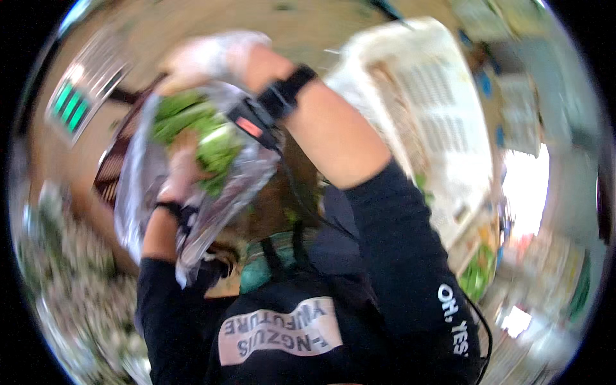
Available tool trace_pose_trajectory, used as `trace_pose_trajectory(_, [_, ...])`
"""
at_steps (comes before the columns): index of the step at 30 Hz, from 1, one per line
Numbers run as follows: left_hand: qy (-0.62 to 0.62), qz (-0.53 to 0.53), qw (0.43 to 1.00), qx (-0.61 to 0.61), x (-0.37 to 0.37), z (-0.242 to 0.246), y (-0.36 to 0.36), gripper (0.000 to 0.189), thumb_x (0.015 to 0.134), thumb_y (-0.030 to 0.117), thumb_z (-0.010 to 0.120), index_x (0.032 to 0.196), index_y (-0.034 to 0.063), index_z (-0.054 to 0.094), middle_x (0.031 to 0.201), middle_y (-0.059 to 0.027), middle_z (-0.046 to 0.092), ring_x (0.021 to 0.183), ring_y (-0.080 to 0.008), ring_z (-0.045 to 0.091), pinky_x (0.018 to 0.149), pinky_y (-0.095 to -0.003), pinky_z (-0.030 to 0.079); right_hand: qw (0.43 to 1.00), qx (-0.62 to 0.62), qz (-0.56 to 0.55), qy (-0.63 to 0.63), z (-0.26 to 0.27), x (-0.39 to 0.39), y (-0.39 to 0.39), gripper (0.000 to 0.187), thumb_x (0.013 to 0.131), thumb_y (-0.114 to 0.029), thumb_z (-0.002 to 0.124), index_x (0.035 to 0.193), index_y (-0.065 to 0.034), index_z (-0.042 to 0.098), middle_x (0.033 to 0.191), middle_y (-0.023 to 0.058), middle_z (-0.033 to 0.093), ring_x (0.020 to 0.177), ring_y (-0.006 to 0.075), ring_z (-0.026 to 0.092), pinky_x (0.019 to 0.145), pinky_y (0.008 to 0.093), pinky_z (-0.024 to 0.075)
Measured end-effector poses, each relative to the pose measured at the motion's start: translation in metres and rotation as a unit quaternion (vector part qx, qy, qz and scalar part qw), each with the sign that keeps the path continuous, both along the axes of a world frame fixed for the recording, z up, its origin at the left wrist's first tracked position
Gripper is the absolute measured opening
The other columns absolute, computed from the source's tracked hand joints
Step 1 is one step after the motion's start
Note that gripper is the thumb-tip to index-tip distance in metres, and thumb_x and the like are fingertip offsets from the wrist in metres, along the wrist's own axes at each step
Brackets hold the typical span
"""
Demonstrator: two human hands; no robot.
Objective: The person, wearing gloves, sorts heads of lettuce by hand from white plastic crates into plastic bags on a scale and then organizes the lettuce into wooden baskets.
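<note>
Inside a clear plastic bag (132, 192) lie green leafy vegetables (211, 139), with pale stalks among the leaves. My left hand (185, 168), in a thin clear glove, reaches into the bag and grips the greens, fingers and thumb spread around them. My right arm stretches across to the far side, where my gloved right hand (207, 60) is at the bag's far rim. It is blurred, and its grip on the plastic cannot be made out. The bag sits in or over a dark reddish-brown crate (108, 178), mostly hidden.
A large white plastic basket (433, 106) stands on the right, with bits of green inside. Beyond its near end are more greens (479, 272). At the far left is a metal device with a green-lit display (70, 106). Blurred piles of produce (86, 279) fill the lower left.
</note>
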State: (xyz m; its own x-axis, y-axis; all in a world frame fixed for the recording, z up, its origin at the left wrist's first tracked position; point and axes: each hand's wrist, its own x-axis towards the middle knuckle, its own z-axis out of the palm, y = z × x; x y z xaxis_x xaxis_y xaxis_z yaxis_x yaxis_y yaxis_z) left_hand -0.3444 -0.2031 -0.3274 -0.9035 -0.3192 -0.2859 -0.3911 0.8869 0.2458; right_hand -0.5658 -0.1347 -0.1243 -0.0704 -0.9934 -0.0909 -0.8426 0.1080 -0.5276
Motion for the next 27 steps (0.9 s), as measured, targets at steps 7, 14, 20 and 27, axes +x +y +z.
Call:
trace_pose_trajectory(7, [-0.038, -0.046, 0.997, 0.056, -0.014, 0.022, -0.039, 0.107, 0.051, 0.03, 0.08, 0.138, 0.0087, 0.022, 0.141, -0.022, 0.016, 0.129, -0.0375, 0.018, 0.105, -0.0433, 0.02, 0.964, -0.082, -0.241, -0.074, 0.12, -0.08, 0.273, 0.048, 0.078, -0.047, 0.053, 0.103, -0.0069, 0.06, 0.093, 0.0134, 0.063, 0.083, 0.0272, 0.06, 0.072, 0.0357, 0.0473])
trace_pose_trajectory(14, [0.016, 0.02, 0.99, -0.137, -0.019, -0.095, -0.101, 0.069, 0.08, 0.03, 0.059, 0.137, 0.0146, 0.025, 0.14, -0.0239, 0.019, 0.127, -0.0395, 0.022, 0.101, -0.0439, 0.027, 0.81, 0.447, -0.372, 0.078, -0.081, -0.091, 0.553, 0.034, 0.075, -0.028, 0.055, 0.1, -0.0058, 0.061, 0.088, 0.0205, 0.062, 0.077, 0.0312, 0.063, 0.068, 0.0392, 0.05])
trace_pose_trajectory(20, [-0.023, 0.029, 0.997, -0.061, -0.036, -0.02, -0.089, 0.056, 0.088, 0.032, 0.048, 0.133, 0.0025, 0.031, 0.137, -0.0215, 0.027, 0.123, -0.0353, 0.032, 0.102, -0.0381, 0.025, 0.848, 0.527, -0.01, 0.047, -0.195, -0.027, 0.541, 0.061, 0.067, -0.02, 0.066, 0.124, -0.0166, 0.044, 0.126, 0.0098, 0.045, 0.119, 0.0274, 0.039, 0.088, 0.0398, 0.0413])
trace_pose_trajectory(27, [0.014, 0.165, 0.983, 0.076, 0.009, 0.076, -0.045, 0.046, 0.089, 0.026, 0.049, 0.126, 0.0011, 0.041, 0.13, -0.018, 0.04, 0.116, -0.0287, 0.043, 0.096, -0.0335, 0.034, 0.891, 0.444, 0.046, 0.085, -0.219, -0.013, 0.584, 0.054, 0.077, -0.02, 0.06, 0.127, -0.0279, 0.04, 0.141, 0.0049, 0.024, 0.13, 0.0296, 0.02, 0.1, 0.0548, 0.0239])
